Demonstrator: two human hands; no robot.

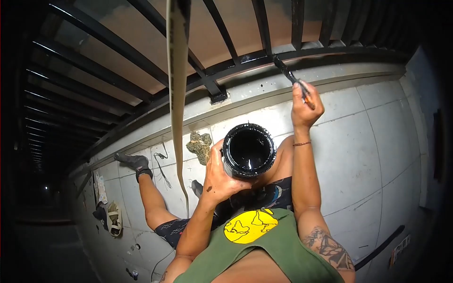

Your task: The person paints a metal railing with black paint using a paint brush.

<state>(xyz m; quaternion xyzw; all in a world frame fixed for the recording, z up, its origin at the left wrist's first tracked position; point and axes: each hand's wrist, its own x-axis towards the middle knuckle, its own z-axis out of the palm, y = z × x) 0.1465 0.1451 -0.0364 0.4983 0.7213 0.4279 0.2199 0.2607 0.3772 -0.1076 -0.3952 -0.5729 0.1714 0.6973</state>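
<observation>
My left hand (221,178) is wrapped round the side of a can (249,151) of glossy black paint, held upright above my lap. In my right hand (306,106) is a paintbrush (289,75), gripped by its handle. The black bristles of the brush are at the bottom rail (255,64) of a black metal railing; whether they touch it is hard to tell. Below that rail runs a pale ledge (255,89) with small dark specks.
A pale strap or pole (178,94) hangs in front of the railing. On the tiled floor (349,141) lie a mottled cloth (200,147), a dark cord (163,165), sandals (113,219) at the left and a long black bar (380,247) at the lower right.
</observation>
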